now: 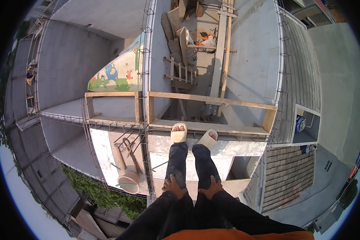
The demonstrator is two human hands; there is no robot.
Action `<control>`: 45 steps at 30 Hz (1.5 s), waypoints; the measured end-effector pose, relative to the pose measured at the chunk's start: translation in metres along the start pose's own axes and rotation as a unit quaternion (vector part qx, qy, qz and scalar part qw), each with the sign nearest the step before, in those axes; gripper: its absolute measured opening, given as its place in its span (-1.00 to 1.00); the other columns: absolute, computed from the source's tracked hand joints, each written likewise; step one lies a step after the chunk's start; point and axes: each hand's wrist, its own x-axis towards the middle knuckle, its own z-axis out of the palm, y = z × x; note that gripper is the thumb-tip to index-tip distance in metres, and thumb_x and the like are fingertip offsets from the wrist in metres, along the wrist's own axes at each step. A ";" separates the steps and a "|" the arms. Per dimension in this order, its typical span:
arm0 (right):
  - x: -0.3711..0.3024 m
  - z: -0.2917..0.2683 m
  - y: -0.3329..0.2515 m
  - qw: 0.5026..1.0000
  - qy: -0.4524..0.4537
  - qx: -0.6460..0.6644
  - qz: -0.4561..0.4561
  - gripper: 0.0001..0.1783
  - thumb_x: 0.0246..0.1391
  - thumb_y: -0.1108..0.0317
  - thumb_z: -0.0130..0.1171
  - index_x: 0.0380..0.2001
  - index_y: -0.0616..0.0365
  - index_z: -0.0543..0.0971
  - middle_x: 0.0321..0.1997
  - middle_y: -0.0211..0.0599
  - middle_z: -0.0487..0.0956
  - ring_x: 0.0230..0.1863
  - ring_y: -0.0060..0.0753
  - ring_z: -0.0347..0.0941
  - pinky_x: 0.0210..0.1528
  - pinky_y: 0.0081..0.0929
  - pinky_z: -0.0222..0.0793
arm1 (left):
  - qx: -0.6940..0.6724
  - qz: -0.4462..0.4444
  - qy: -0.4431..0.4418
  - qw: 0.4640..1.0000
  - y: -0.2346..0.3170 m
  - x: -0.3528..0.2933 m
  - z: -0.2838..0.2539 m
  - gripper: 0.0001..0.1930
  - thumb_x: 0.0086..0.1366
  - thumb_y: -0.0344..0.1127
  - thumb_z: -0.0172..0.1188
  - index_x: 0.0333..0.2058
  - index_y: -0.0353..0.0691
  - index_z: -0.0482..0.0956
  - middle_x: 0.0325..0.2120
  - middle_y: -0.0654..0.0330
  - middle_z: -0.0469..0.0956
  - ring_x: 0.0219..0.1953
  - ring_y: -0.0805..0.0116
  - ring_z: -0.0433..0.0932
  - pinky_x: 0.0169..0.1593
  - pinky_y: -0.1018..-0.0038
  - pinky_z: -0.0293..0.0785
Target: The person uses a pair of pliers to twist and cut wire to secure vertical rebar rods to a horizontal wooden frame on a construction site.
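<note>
My left hand lies on my left leg near the knee, its fingers spread over the dark trousers. On the other leg rests my right hand, also with its fingers apart. Neither hand holds anything. Below them my feet, in cream open-toed slippers, stand at a wooden plank on top of a wall. This plank is the near side of a long wooden frame. Left of my legs a pale bucket stands beside a wooden-handled tool.
Rebar cages run along the wall tops. Beyond the frame the floor lies far below, with a bamboo ladder, boards and a bamboo pole. A rectangular opening is at right. A second wooden frame is at left.
</note>
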 end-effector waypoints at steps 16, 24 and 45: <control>-0.009 -0.005 -0.015 0.999 -0.029 -0.023 0.026 0.44 -0.15 -0.28 0.58 0.60 0.09 -0.03 0.50 0.54 0.14 0.47 0.50 0.26 0.49 0.10 0.30 | -0.002 -0.008 -0.006 1.000 -0.003 -0.006 0.007 0.27 0.16 0.19 0.45 0.58 -0.20 -0.21 0.50 -0.34 0.06 0.54 -0.31 0.09 0.48 -0.22 0.08; -0.010 -0.005 -0.014 1.000 -0.008 -0.020 -0.004 0.40 -0.12 -0.24 0.57 0.60 0.09 -0.01 0.48 0.53 0.15 0.46 0.51 0.27 0.48 0.08 0.31 | -0.023 -0.020 -0.004 1.000 0.000 -0.015 0.001 0.18 0.20 0.11 0.42 0.57 -0.15 -0.15 0.51 -0.28 0.08 0.54 -0.23 0.12 0.48 -0.21 0.10; 0.003 -0.007 -0.004 1.000 -0.011 -0.009 0.002 0.40 -0.13 -0.36 0.50 0.62 0.02 0.02 0.54 0.40 0.17 0.49 0.42 0.27 0.47 0.09 0.31 | 0.002 -0.017 -0.016 1.000 0.000 0.005 0.010 0.31 0.13 0.19 0.43 0.58 -0.20 -0.28 0.52 -0.34 -0.03 0.56 -0.33 0.01 0.52 -0.19 -0.02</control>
